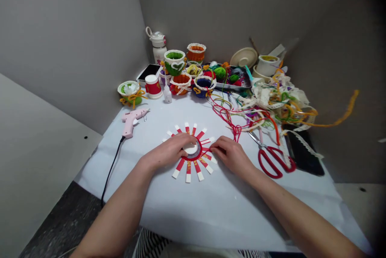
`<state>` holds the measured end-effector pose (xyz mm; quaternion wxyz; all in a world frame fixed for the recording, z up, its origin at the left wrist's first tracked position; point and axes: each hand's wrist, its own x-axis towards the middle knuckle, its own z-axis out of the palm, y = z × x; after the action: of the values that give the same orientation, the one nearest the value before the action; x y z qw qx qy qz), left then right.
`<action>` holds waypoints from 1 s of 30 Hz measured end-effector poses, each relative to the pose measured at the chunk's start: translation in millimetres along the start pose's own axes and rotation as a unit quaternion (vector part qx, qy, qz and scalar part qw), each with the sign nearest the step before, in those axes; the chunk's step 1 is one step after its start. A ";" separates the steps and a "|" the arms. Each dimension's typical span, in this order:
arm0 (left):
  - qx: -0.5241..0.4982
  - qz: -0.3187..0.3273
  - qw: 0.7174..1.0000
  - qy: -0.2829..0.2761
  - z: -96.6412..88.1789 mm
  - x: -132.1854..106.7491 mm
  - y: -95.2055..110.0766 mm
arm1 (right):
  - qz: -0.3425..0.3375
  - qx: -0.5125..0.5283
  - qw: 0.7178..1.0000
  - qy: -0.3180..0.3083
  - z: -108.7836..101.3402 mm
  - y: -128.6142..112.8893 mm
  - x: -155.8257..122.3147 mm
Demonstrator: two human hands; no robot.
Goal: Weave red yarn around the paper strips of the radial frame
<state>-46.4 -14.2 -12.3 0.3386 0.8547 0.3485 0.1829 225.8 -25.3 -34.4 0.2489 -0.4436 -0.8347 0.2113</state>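
On the desk point(211, 209), left hand point(173, 151) lies open and flat over the hub of the fanned paper cup point(188, 169); right hand point(232, 154), grip narrow, touches the strips point(207, 141) pointing right; hold unclear.

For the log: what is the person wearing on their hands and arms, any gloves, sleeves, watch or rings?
The left hand and right hand are bare, no gloves. Both forearms are uncovered to the frame's edge, so no sleeves show. No watch, bracelet or ring is visible. Black-and-white striped fabric shows low between the arms.
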 end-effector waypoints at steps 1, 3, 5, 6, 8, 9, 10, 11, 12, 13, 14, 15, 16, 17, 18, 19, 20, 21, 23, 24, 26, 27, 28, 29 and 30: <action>-0.001 -0.002 1.000 -0.001 -0.8 0.1 1.0 | 0.008 0.007 1.000 0.007 2.2 0.3 3.0; -0.003 -0.011 1.000 -0.004 -2.5 0.1 4.3 | 0.020 0.017 0.999 0.019 6.5 0.1 5.2; -0.005 -0.013 1.000 -0.004 -3.8 0.0 8.6 | 0.024 0.023 0.999 0.029 9.6 -0.4 4.5; -0.006 -0.011 1.000 0.000 -4.0 -0.1 10.8 | 0.024 0.023 0.999 0.034 10.6 -0.7 3.9; -0.004 -0.017 1.000 0.014 -3.2 0.2 14.5 | 0.021 0.020 0.999 0.043 11.8 -0.8 3.0; 0.001 -0.029 0.999 0.025 -2.2 0.6 15.7 | 0.018 0.018 0.999 0.047 12.0 -0.7 2.9; 0.008 -0.044 0.998 0.034 -1.1 1.1 16.3 | 0.017 0.016 0.999 0.049 12.0 -0.5 2.7; 0.016 -0.057 0.997 0.042 0.1 1.7 16.2 | 0.016 0.016 0.998 0.051 11.8 -0.2 2.4; 0.023 -0.063 0.997 0.046 1.1 2.4 15.7 | 0.016 0.020 0.998 0.052 11.4 0.2 1.8; 0.027 -0.062 0.997 0.048 1.8 3.0 14.7 | 0.013 0.027 0.998 0.052 10.7 0.6 0.8; 0.029 -0.055 0.997 0.048 2.2 3.4 13.4 | 0.008 0.039 0.998 0.052 9.7 1.0 -0.6; 0.027 -0.043 0.998 0.048 2.3 3.5 12.0 | 0.002 0.052 0.997 0.053 8.6 1.4 -2.2; 0.025 -0.032 0.998 0.048 2.1 3.5 10.3 | -0.007 0.065 0.996 0.053 7.3 1.7 -4.1; 0.022 -0.024 0.998 0.048 1.8 3.3 8.7 | -0.017 0.075 0.996 0.053 6.0 1.9 -6.1; 0.020 -0.019 0.999 0.046 1.5 2.9 7.0 | -0.027 0.079 0.995 0.054 4.6 2.0 -8.0; 0.017 -0.017 0.999 0.042 1.2 2.5 5.5 | -0.038 0.079 0.995 0.055 3.2 1.9 -9.7; 0.014 -0.017 0.999 0.037 1.0 2.2 4.0 | -0.049 0.073 0.995 0.053 1.9 1.6 -11.3; 0.011 -0.018 0.999 0.032 0.9 1.9 2.8 | -0.060 0.065 0.995 0.050 0.7 1.2 -12.7; 0.006 -0.023 0.999 0.029 0.9 1.5 1.1 | -0.076 0.040 0.996 0.035 -1.4 0.0 -15.2; 0.005 -0.026 0.999 0.029 0.8 1.5 0.6 | -0.083 0.026 0.996 0.026 -2.3 -0.7 -16.3; 0.004 -0.029 0.999 0.029 0.6 1.6 0.7 | -0.090 -0.006 0.996 0.013 -3.7 -2.1 -18.8; 0.003 -0.029 0.999 0.027 0.3 1.8 1.3 | -0.092 -0.019 0.996 0.008 -4.3 -2.7 -20.0; 0.002 -0.028 0.999 0.026 0.0 2.0 2.3 | -0.092 -0.029 0.995 0.003 -4.8 -3.2 -21.1; 0.001 -0.026 0.999 0.026 -0.5 2.4 3.7 | -0.092 -0.037 0.995 -0.003 -5.2 -3.7 -22.2; 0.003 -0.024 0.999 0.025 -1.0 2.9 5.3 | -0.091 -0.042 0.995 -0.009 -5.6 -4.1 -23.2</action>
<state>-42.4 -14.4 -7.6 0.3318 0.8422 0.3775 0.1952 237.8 -46.3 -32.9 0.2410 -0.3737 -0.8819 0.1566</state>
